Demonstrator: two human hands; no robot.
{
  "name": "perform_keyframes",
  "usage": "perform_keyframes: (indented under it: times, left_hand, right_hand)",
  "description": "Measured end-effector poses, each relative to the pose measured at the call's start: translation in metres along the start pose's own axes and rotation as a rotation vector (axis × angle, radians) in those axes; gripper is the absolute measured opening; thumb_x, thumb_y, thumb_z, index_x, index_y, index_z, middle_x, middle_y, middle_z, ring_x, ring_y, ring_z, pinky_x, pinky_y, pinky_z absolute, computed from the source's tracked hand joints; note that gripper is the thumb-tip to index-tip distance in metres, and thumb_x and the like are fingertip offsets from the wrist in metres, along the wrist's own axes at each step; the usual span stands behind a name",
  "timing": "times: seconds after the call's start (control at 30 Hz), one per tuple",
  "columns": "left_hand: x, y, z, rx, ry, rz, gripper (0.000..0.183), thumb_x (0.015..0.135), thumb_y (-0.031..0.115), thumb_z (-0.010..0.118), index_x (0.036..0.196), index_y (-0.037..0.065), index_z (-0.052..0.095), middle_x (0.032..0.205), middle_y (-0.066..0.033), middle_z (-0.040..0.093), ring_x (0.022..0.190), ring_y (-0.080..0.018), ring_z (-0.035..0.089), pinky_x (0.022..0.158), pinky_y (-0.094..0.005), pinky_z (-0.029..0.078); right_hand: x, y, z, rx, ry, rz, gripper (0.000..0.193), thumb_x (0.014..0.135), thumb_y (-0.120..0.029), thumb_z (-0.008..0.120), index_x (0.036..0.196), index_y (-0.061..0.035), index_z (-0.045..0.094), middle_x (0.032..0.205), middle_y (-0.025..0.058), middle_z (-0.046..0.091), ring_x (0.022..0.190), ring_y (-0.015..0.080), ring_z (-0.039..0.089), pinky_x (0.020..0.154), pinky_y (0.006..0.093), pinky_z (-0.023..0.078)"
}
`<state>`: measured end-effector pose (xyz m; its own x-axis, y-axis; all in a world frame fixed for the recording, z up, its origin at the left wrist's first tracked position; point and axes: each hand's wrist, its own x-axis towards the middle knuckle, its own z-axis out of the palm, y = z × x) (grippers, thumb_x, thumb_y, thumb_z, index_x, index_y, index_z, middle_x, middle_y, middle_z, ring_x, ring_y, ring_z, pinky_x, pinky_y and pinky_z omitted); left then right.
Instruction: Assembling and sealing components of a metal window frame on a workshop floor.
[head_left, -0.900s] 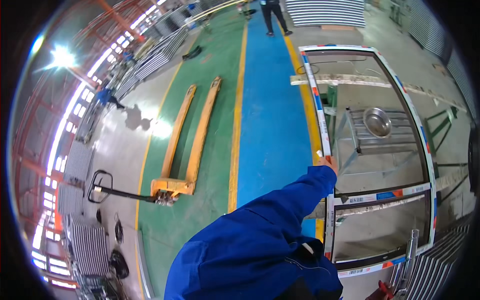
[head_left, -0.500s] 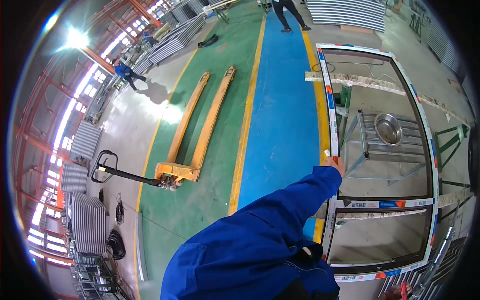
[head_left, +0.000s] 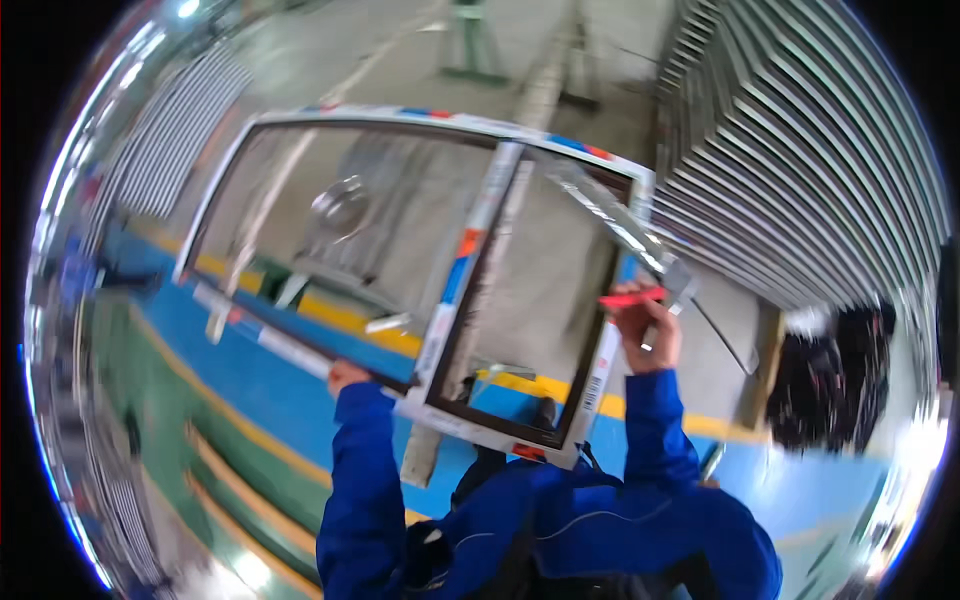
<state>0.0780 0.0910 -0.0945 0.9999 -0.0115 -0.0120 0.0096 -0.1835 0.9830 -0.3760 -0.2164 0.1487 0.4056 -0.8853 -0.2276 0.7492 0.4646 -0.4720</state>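
Observation:
A large rectangular window frame (head_left: pixel 468 250), dark inside with white, blue and orange protective film, lies raised in front of me. One crossbar splits it into a larger left opening and a smaller right one. My left hand (head_left: pixel 347 376) is closed on its near edge, left of the crossbar; blur softens the fingers. My right hand (head_left: pixel 648 335) grips the red handle of a caulking gun (head_left: pixel 610 215) at the frame's right end. The gun's silvery barrel slants up and left over the smaller opening, and its thin rod sticks out behind the hand.
Wooden beams (head_left: pixel 418 455) support the frame, with a green trestle (head_left: pixel 472 45) beyond. Through the larger opening shows a metal bowl (head_left: pixel 340 208) on a rack. Stacked metal profiles (head_left: pixel 800 120) stand at right, near a black bundle (head_left: pixel 832 380). Pallet truck forks (head_left: pixel 250 510) lie lower left.
The view has swung round to the right, so the frame now lies across in front of me. The right hand and caulking gun have come fully into view, with the barrel over the frame.

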Motion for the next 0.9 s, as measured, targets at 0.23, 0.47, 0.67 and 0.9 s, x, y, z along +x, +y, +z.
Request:
perform_keyframes:
  times: [0.23,0.47,0.67,0.9]
  left_hand:
    - [-0.043,0.095,0.049,0.338,0.326,-0.142,0.049,0.087,0.039,0.057,0.096,-0.009,0.064,0.093,-0.0271,0.067,0.081,-0.0396,0.063,0.075,-0.0423,0.052]
    - [-0.053,0.1,0.051,0.417,0.155,-0.235,0.035,0.094,0.032,0.054,0.1,-0.002,0.06,0.104,-0.0253,0.063,0.091,-0.0376,0.063,0.075,-0.0425,0.053]
    - [-0.011,0.075,0.021,0.411,0.143,-0.169,0.044,0.091,0.038,0.057,0.103,-0.004,0.06,0.091,-0.0227,0.066,0.082,-0.0354,0.065,0.072,-0.042,0.054]
    - [-0.019,0.086,0.026,0.339,0.149,-0.219,0.046,0.09,0.04,0.057,0.104,-0.004,0.06,0.092,-0.0232,0.066,0.082,-0.0356,0.065,0.073,-0.0419,0.054]
  right_hand:
    - [0.014,-0.011,-0.025,0.163,0.084,-0.052,0.035,0.087,-0.01,0.052,0.121,-0.0005,0.05,0.118,0.018,0.059,0.114,0.0344,0.059,0.099,0.0485,0.05]
    - [0.05,0.005,-0.036,0.115,0.147,-0.059,0.031,0.087,-0.01,0.051,0.116,-0.0015,0.052,0.108,0.0149,0.062,0.107,0.0327,0.062,0.096,0.044,0.052]
    - [0.081,0.029,-0.027,0.166,0.114,-0.014,0.025,0.086,-0.009,0.052,0.111,-0.0037,0.053,0.105,0.0131,0.063,0.104,0.0306,0.064,0.094,0.0433,0.053]
    - [0.102,0.028,-0.028,0.175,0.107,-0.032,0.025,0.086,-0.011,0.053,0.11,-0.0039,0.054,0.105,0.0138,0.064,0.104,0.031,0.064,0.094,0.0432,0.053]
